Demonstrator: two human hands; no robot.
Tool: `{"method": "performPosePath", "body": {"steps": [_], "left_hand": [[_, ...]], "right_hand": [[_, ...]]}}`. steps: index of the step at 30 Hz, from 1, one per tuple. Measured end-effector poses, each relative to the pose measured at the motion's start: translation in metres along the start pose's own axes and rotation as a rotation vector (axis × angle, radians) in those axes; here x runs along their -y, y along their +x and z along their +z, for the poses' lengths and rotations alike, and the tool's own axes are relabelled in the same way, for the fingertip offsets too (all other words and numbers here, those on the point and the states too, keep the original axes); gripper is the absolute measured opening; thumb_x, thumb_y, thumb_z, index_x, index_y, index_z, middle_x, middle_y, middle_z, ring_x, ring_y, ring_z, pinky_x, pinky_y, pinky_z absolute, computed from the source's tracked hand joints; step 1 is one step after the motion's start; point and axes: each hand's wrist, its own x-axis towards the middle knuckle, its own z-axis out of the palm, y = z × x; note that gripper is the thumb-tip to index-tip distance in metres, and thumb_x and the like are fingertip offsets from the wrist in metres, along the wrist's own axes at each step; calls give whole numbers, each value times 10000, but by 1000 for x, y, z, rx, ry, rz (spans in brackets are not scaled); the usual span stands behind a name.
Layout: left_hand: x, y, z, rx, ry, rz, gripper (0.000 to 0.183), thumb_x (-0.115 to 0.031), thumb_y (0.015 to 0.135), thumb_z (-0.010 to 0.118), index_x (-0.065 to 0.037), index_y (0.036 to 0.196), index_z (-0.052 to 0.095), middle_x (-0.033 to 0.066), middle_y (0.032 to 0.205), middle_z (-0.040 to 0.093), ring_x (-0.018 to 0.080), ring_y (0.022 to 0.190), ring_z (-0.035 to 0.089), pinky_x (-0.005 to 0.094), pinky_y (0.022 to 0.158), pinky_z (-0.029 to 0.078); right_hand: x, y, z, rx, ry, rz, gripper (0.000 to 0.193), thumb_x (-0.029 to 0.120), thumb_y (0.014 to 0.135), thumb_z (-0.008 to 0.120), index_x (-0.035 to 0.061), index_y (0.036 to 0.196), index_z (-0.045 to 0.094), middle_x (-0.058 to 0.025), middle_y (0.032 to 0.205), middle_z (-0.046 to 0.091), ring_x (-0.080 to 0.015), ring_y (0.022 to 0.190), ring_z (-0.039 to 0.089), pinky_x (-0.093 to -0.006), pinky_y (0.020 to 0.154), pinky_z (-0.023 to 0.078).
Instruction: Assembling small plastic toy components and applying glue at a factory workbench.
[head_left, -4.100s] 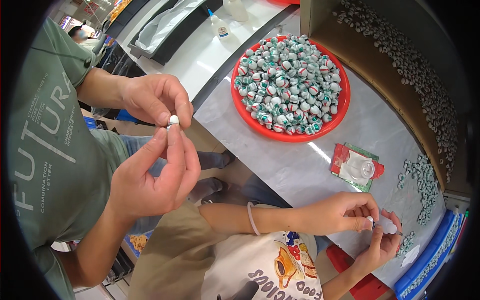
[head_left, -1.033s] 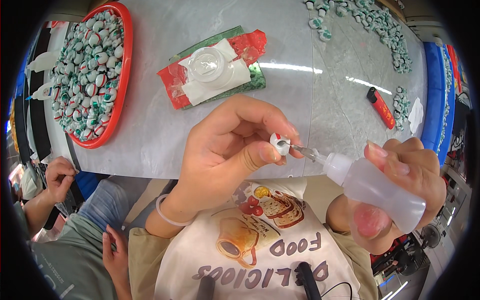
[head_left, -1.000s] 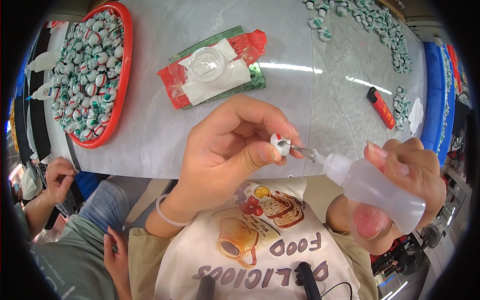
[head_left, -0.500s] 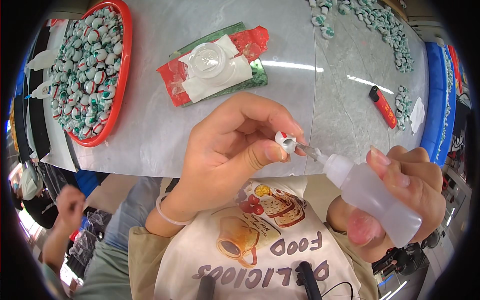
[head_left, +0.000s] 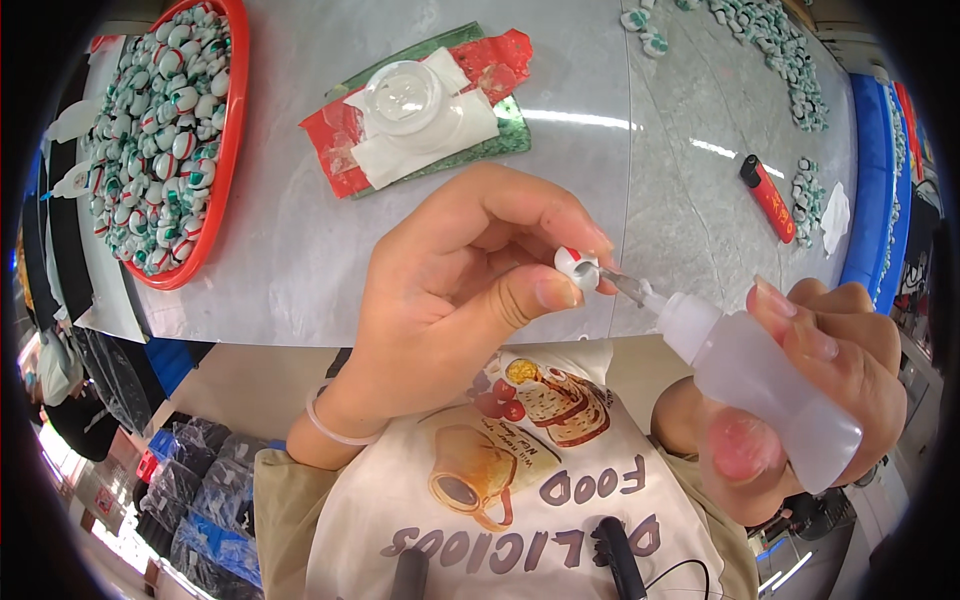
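Observation:
Between the thumb and fingertips of my left hand (head_left: 450, 290) is a small white rounded piece (head_left: 577, 266) with a red mark and a hole in its side. My right hand (head_left: 800, 390) wraps round a translucent white squeeze bottle (head_left: 765, 385), tilted with its narrow clear nozzle (head_left: 632, 290) pointing up and left. The nozzle's tip meets the piece at its hole; how far it goes in I cannot make out. Both hands are in front of the grey table's near edge, over my printed apron (head_left: 480, 450).
A red tray (head_left: 238, 130) heaped with similar pieces stands at left, two bottles (head_left: 75, 122) beside it. A round clear container (head_left: 405, 97) sits on white paper over red and green sheets. Rightward lie a red lighter (head_left: 767, 198) and rows of green-white pieces (head_left: 808, 195).
The right hand and bottle have shifted slightly right, the nozzle still at the piece. Another person's arm at lower left has gone out of view. The whole view has moved a little.

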Motion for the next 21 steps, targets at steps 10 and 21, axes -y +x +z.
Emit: {"method": "performPosePath", "body": {"steps": [10, 21], "left_hand": [[3, 0, 0, -10, 36, 43, 307, -230, 784, 637, -10, 903, 460, 130, 791, 575, 168, 715, 574, 235, 593, 461], [1, 0, -2, -1, 42, 24, 306, -228, 784, 637, -13, 908, 458, 141, 801, 580, 162, 718, 569, 238, 608, 459]], "right_hand": [[2, -1, 1, -5, 30, 45, 495, 373, 678, 642, -90, 835, 567, -161, 661, 540, -145, 460, 355, -246, 406, 259], [0, -2, 3, -20, 77, 90, 501, 364, 657, 666, -95, 833, 568, -147, 649, 535, -131, 455, 340, -240, 412, 240]]}}
